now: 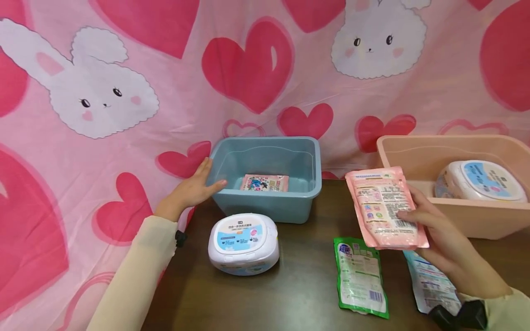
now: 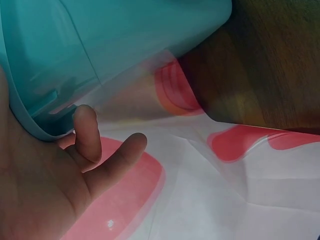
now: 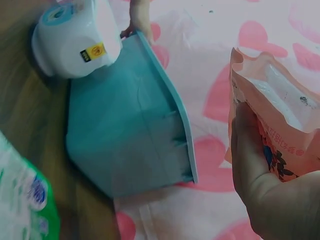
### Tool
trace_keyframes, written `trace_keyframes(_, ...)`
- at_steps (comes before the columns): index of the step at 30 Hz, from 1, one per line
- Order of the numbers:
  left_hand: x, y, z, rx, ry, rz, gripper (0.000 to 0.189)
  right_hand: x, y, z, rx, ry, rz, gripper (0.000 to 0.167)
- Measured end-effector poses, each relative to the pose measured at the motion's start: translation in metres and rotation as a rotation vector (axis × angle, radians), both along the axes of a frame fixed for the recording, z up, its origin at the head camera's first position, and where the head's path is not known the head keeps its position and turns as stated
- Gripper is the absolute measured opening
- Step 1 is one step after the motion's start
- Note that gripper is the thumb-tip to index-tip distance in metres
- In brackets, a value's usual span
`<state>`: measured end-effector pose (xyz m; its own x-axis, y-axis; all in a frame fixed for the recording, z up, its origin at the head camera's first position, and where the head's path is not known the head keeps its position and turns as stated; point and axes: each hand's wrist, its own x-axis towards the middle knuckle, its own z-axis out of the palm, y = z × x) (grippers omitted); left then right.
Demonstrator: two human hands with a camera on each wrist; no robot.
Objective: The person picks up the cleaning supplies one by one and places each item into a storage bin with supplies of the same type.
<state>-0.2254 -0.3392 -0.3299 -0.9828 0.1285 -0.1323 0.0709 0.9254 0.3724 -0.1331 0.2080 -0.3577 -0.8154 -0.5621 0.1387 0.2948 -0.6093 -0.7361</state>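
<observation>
My right hand (image 1: 430, 225) holds a pink pouch (image 1: 383, 207) by its right side, thumb on the printed back, over the table between the two bins. In the right wrist view the pouch (image 3: 280, 120) shows its folded end and its printed front. My left hand (image 1: 194, 188) rests against the left rim of a blue-grey plastic bin (image 1: 265, 207), its thumb toward the front corner. From the left wrist view, two fingers of that hand (image 2: 45, 170) stick out below the rim of the bin (image 2: 125, 35). Another pink printed pack (image 1: 265, 183) lies inside this bin.
A white lidded tub (image 1: 243, 243) stands before the blue-grey bin. On the right, a peach bin (image 1: 459, 214) contains a similar tub (image 1: 482, 181). A green pouch (image 1: 361, 276) and a light-blue pouch (image 1: 432, 285) lie on the brown table (image 1: 298, 294). Behind hangs a pink heart-and-rabbit cloth (image 1: 182, 101).
</observation>
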Motion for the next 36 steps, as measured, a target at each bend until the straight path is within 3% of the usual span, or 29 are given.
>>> trace_keyframes(8,0.002,0.001,-0.001,-0.019,0.017,0.001,0.104,-0.027,-0.040,0.019,0.010,-0.033,-0.058,0.071)
trace_keyframes(14,0.001,0.001,0.000,-0.030,0.016,0.002,0.105,-0.050,-0.068,0.030,0.072,-0.076,-0.152,0.071)
trace_keyframes(26,0.000,0.003,-0.006,-0.007,0.009,0.006,0.108,-0.090,-0.103,0.032,0.144,-0.201,-0.213,0.072)
trace_keyframes(36,0.000,0.001,-0.005,-0.014,0.028,0.005,0.107,-0.113,-0.111,0.038,0.271,-0.214,-0.243,0.073)
